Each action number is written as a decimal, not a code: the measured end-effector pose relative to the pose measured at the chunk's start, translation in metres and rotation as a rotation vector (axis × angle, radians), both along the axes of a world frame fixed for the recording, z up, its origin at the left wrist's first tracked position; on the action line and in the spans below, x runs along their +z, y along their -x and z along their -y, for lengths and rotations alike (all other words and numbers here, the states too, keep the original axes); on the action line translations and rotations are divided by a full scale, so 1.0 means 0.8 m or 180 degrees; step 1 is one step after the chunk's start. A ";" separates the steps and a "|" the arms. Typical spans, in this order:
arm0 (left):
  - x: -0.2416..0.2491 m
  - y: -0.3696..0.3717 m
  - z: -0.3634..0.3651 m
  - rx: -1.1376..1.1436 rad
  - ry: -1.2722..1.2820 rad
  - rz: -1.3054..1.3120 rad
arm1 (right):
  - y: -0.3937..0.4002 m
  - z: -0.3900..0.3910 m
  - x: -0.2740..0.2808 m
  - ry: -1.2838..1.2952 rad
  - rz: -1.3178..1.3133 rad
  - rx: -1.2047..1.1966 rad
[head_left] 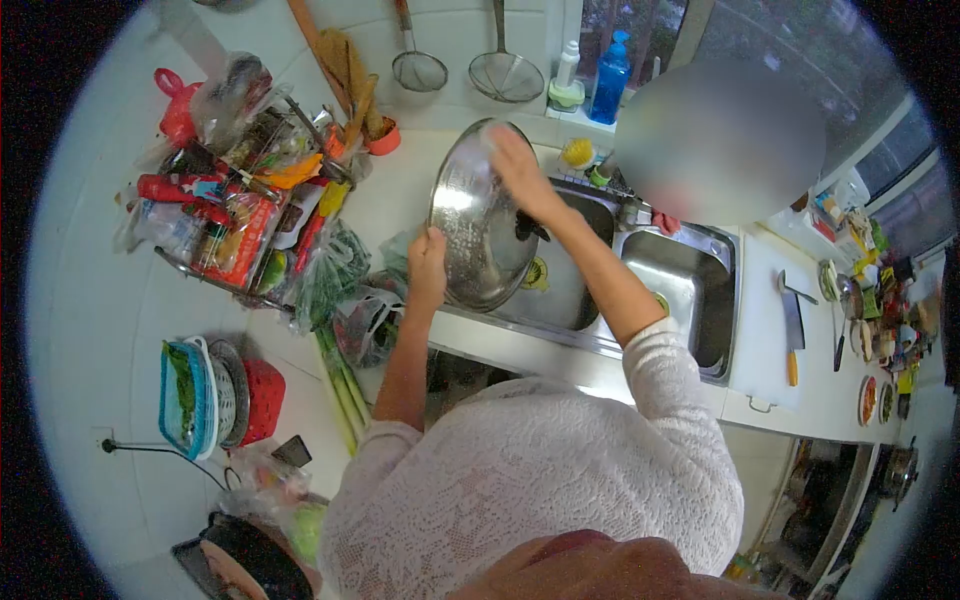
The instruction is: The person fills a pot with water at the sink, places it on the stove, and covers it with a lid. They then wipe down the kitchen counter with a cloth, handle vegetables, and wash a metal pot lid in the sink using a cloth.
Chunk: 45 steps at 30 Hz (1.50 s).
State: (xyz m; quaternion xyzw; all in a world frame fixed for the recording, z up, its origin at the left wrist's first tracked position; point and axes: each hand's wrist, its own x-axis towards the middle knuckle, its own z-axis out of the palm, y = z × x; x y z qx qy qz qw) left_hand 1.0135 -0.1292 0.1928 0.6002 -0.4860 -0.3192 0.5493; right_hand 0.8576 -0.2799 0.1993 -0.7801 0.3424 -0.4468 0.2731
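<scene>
A large round pot lid (468, 215), shiny and see-through in part with a black knob, is held tilted at the left edge of the sink. My left hand (427, 265) is closed on its left rim. Across the lid's upper part lies my right hand (518, 172); its fingers are blurred by motion, and whether a pale cloth or anything else is under them cannot be made out. The sink's left basin (580, 290) is partly behind the lid, with a yellow-green drain strainer (537, 274) visible in it.
A second basin (690, 270) adjoins on the right. Farther right, a cleaver (792, 325) lies on a white board. Left of the lid stand a crowded rack (235, 215), bagged greens (335, 265) and leeks (340, 390). Behind the sink are a blue bottle (609, 85) and a yellow brush (577, 152).
</scene>
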 end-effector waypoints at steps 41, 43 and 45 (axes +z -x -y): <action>0.040 -0.010 0.029 -0.0109 0.0838 -0.3033 | 0.019 -0.125 -0.028 0.0654 -0.0363 -0.0683; 0.043 -0.007 0.031 -0.0300 0.0922 -0.3070 | 0.008 -0.137 -0.023 0.0728 -0.0504 -0.0511; 0.042 -0.007 0.032 -0.0465 0.1005 -0.3117 | 0.000 -0.156 -0.019 0.0919 -0.0812 0.0014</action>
